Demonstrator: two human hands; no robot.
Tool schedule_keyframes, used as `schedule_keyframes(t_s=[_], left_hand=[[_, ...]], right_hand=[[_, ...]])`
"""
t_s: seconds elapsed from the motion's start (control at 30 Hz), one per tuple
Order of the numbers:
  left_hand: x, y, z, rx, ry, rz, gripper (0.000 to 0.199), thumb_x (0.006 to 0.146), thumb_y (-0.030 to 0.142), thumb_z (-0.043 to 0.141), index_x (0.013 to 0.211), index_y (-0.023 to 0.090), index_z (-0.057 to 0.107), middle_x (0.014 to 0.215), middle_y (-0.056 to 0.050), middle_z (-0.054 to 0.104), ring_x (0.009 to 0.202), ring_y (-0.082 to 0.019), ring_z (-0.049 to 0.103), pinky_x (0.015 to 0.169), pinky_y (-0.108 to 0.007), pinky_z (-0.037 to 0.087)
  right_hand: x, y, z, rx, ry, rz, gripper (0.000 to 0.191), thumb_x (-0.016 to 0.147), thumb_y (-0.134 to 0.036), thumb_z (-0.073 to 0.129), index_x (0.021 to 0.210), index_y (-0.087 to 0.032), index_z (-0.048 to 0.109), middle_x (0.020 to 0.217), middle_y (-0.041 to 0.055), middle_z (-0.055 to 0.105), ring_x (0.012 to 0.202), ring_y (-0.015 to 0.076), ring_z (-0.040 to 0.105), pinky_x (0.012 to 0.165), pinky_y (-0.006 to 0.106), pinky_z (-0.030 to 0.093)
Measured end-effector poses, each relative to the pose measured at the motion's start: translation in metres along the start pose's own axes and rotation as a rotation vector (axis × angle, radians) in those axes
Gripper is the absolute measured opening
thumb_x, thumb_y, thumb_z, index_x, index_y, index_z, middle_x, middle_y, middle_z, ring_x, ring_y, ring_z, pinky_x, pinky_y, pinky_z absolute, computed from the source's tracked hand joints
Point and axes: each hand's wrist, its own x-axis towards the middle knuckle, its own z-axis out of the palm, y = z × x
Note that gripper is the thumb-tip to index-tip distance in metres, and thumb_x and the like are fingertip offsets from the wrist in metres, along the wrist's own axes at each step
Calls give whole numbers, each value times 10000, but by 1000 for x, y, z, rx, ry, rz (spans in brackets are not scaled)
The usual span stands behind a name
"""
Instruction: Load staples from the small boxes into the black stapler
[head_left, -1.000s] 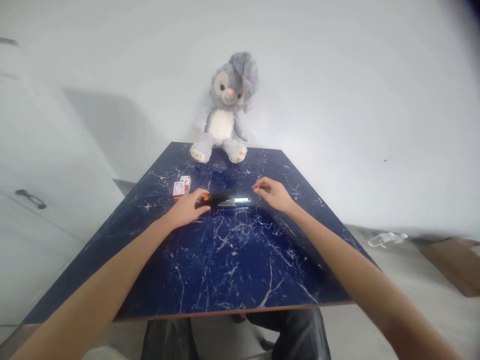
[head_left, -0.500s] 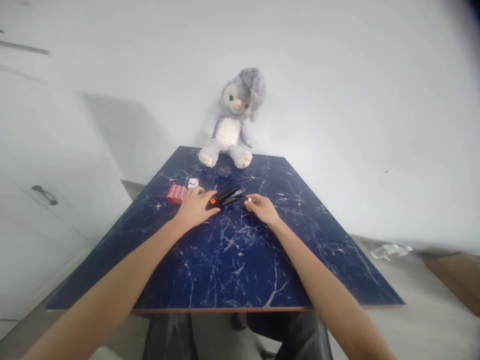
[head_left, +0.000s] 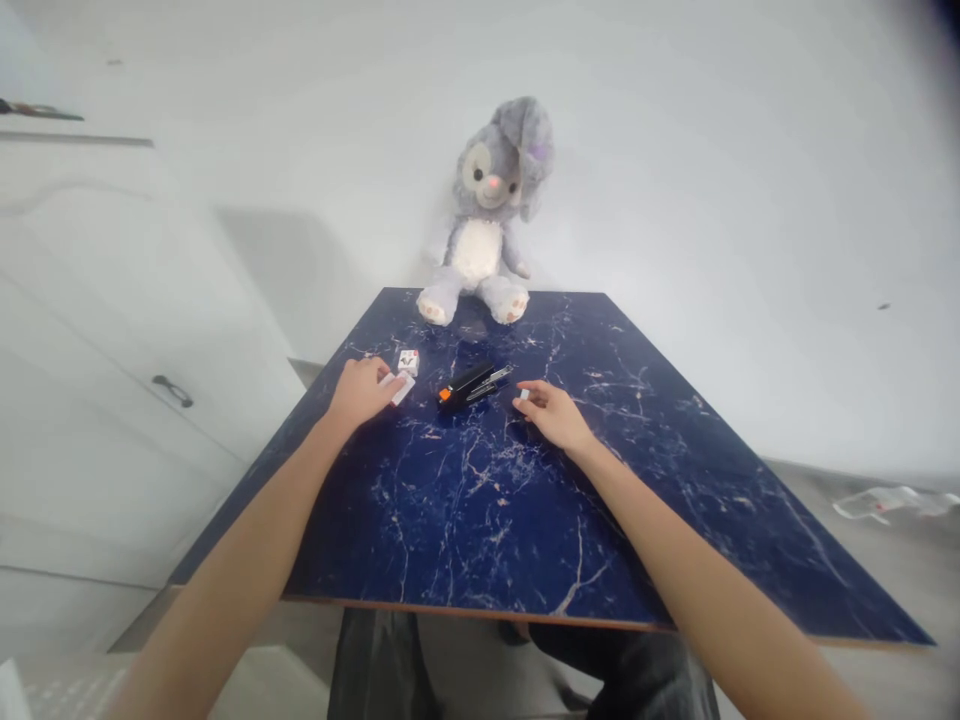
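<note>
My left hand (head_left: pixel 361 392) is closed around a small red-and-white box (head_left: pixel 403 387) on the left of the blue table; most of the box is hidden by the fingers. Just behind it stands another little white box (head_left: pixel 409 361) with a dark print. In the middle lies a black stapler (head_left: pixel 466 385) with an orange end, its metal tray swung open to the right. Right of the stapler, my right hand (head_left: pixel 553 412) pinches a small white block (head_left: pixel 524 395) between thumb and fingers, apart from the stapler.
A grey plush rabbit (head_left: pixel 480 230) sits at the table's far edge against the wall. The dark blue marbled table (head_left: pixel 480 540) reaches toward my lap. White cabinet doors (head_left: pixel 97 440) stand to the left, and clear plastic packaging (head_left: pixel 892 503) lies beyond the right edge.
My left hand has let go of the stapler and moved left onto the red-and-white box. My right hand still holds the white block. The whole view has shifted a little.
</note>
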Motion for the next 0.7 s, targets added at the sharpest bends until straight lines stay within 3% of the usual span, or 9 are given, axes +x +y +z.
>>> schedule_keyframes(t_s=[0.13,0.27,0.4,0.53,0.7], left_hand=[[-6,22,0,86,-73,146,390,869,532,539,1078,227,664,1080,-103,703,1008,-312,629,938,-432,454],[-11,37,0,128,-21,64,381,856,510,573,1123,248,642,1091,-100,654,957,-302,641,842,-412,503],[-11,37,5,118,-15,47,493,784,603,646,1142,264,658,1186,-101,597,1013,-303,630,905,-424,509],[-9,30,9,87,-24,233,412,840,485,625,1169,243,679,1322,-110,566,1169,-310,574,1054,-432,430],[-5,23,12,-22,23,437,336,953,355,480,1207,235,666,1257,-83,666,1180,-267,580,1068,-444,406]], right_hand=[[-3,-5,1,-63,32,-46,338,835,-361,646,1130,-196,645,792,6,686,694,160,667,721,303,544],[-6,-15,1,-144,124,-71,264,818,-324,665,1055,-209,680,829,4,703,724,156,659,771,309,524],[-7,-19,-1,-156,144,-79,238,819,-302,671,1038,-212,692,829,-1,705,715,149,655,771,299,515],[-10,-21,0,-204,122,-118,212,830,-293,664,1024,-217,700,826,2,703,721,154,651,764,293,507],[-15,-30,4,-379,206,-181,185,856,-245,618,1019,-232,706,819,6,694,737,172,632,757,302,480]])
